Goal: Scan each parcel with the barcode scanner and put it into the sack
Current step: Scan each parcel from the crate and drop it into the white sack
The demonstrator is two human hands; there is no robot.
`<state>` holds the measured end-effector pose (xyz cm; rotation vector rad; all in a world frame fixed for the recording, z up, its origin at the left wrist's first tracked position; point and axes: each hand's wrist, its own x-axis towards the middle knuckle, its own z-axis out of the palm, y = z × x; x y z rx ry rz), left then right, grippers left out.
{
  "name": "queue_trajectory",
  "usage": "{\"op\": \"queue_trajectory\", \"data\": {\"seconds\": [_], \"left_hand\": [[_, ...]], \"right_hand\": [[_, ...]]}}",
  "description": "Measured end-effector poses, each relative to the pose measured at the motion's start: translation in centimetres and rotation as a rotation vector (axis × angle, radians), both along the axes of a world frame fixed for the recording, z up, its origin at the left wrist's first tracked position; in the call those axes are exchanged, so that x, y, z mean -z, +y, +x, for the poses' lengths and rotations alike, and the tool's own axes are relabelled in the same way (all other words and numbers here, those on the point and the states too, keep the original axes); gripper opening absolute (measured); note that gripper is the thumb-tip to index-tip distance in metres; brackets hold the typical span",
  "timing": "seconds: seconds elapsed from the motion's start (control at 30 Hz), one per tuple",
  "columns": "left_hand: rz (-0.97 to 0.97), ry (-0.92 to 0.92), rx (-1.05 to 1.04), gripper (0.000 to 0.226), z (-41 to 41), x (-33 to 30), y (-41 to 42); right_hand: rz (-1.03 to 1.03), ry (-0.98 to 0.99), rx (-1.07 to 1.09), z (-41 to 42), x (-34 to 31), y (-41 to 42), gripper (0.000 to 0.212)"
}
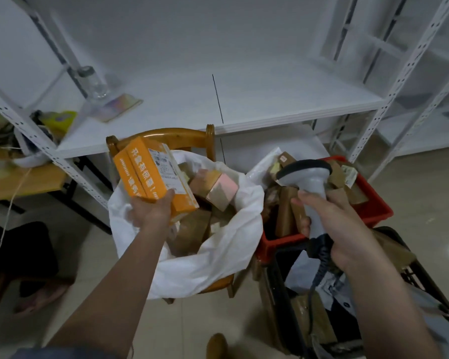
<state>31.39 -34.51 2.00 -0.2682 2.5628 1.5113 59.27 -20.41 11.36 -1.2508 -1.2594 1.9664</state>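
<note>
My left hand grips an orange parcel box with a white shipping label, held tilted above the left rim of the white sack. The sack sits open on a wooden chair and holds several brown and pink parcels. My right hand holds the grey barcode scanner by its handle, head up, over the red crate. The scanner's coiled cable hangs below my palm.
The red crate holds several brown parcels. A white metal shelf stands behind, with a glass jar and a booklet on it. A wooden table with clutter is at left. Boxes and a black frame lie under the crate.
</note>
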Motion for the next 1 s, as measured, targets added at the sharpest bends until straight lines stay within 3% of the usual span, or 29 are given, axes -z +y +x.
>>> {"op": "queue_trajectory", "data": {"seconds": [0.1,0.23,0.43,0.67,0.83,1.0], "left_hand": [[-0.165,0.032,0.263,0.054,-3.4,2.5,-1.2],[-0.373,0.038,0.35,0.04,-6.4,4.1,-2.3],[-0.533,0.327,0.33,0.087,-5.9,3.6,-0.1],[-0.288,0.652,0.688,0.052,-2.2,2.0,5.5],[-0.019,0.843,1.062,0.036,4.8,0.4,11.3],[0.024,0.661,1.406,0.033,12.4,2.8,16.6]], "right_hand": [[-0.041,-0.011,0.031,-3.5,0.8,-0.9,0.025],[-0.086,-0.058,0.036,-6.6,2.0,-1.5,0.032],[-0.11,-0.086,0.105,-8.2,2.4,-1.5,0.034],[-0.026,-0.108,0.259,-5.6,0.8,0.2,0.011],[0.042,-0.178,0.418,0.6,0.3,2.2,0.022],[0.052,-0.207,0.488,7.2,1.4,3.9,0.022]]}}
